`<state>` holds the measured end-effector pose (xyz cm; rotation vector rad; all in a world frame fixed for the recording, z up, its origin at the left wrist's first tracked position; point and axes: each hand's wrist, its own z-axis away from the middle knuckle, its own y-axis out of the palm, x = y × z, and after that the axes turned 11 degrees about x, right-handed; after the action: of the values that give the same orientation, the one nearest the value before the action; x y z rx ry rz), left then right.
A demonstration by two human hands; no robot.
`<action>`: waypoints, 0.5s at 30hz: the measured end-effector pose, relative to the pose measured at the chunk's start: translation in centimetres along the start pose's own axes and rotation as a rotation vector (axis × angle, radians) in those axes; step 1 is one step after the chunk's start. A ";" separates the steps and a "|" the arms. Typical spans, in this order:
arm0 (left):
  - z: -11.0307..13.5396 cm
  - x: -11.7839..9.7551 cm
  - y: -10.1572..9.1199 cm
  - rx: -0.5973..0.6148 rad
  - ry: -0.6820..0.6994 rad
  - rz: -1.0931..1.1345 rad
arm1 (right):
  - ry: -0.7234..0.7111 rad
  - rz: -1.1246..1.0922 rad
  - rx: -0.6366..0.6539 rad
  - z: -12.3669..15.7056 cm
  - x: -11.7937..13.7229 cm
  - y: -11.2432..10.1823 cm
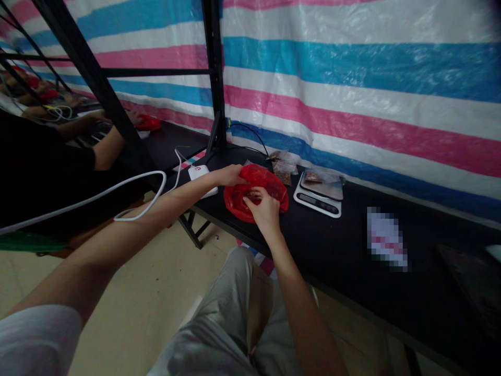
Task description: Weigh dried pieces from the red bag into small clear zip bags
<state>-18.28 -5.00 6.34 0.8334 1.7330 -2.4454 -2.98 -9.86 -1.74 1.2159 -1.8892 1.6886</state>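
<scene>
A red plastic bag (277, 184) sits with its mouth open on the black table. My left hand (232, 175) grips the bag's left rim, its fingertips partly hidden by the plastic. Inside the mouth is my right hand (266, 207), its thumb and fingers curled together over small brown bits; what lies between the fingertips is too small to make out. Right of the bag stands a white kitchen scale (319, 203), with a clear plastic bag of brown pieces (314, 176) on its plate. Behind the red bag lie more clear bags of brown pieces (282, 171).
A white power bank (199, 175) with a white cable (158, 194) lies left of the bag; the cable loops over my left forearm. A black metal frame (214, 78) rises behind. At left another person's arm (111, 143) reaches to a red bag. A blurred packet (385, 237) lies at right.
</scene>
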 end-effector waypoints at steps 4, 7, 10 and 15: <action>0.0 0.4 0.0 0.013 -0.104 0.020 | 0.010 -0.042 -0.004 0.0 0.0 0.1; 0.1 0.4 0.2 0.000 -0.044 0.139 | 0.014 -0.051 -0.004 -0.1 -0.2 0.4; 0.1 0.2 0.4 0.053 0.105 0.368 | 0.020 -0.053 -0.018 -0.3 -0.5 0.7; 0.4 0.6 0.3 0.037 0.058 0.534 | -0.013 -0.082 -0.031 0.6 -0.7 -0.2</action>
<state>-18.84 -5.37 5.90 1.1957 1.2636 -2.1129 -2.25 -10.15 -2.32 1.2771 -1.8398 1.6077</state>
